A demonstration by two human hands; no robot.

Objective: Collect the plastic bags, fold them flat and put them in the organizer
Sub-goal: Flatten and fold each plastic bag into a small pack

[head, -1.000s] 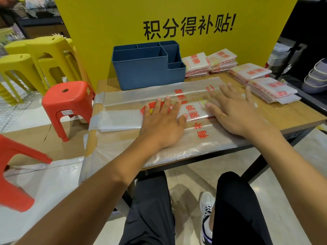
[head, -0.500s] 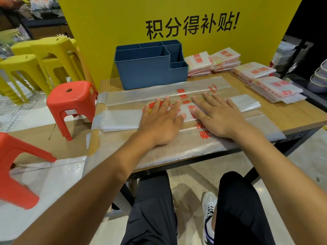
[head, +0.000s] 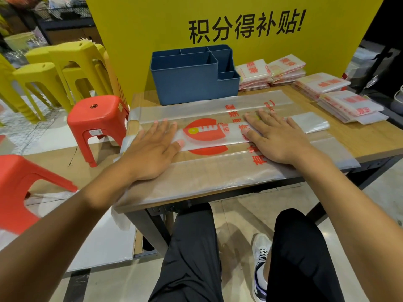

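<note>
A large clear plastic bag (head: 209,110) with red print lies spread across the wooden table (head: 370,140), with a folded strip of it running down its middle. My left hand (head: 152,147) presses flat on the strip's left part, fingers straight. My right hand (head: 277,136) presses flat on its right part, over the red lettering. The blue organizer (head: 192,83) with several compartments stands behind the bag against the yellow board. Stacks of folded bags (head: 349,105) lie at the table's right and back right (head: 270,70).
A red stool (head: 98,120) stands left of the table, another red one (head: 24,188) nearer at the far left, and yellow stools (head: 65,70) behind. A yellow board (head: 152,22) backs the table. My legs are under the table's front edge.
My left hand has slid left along the folded strip, uncovering the red round logo. My right hand has slid left from the strip's right part toward its middle.
</note>
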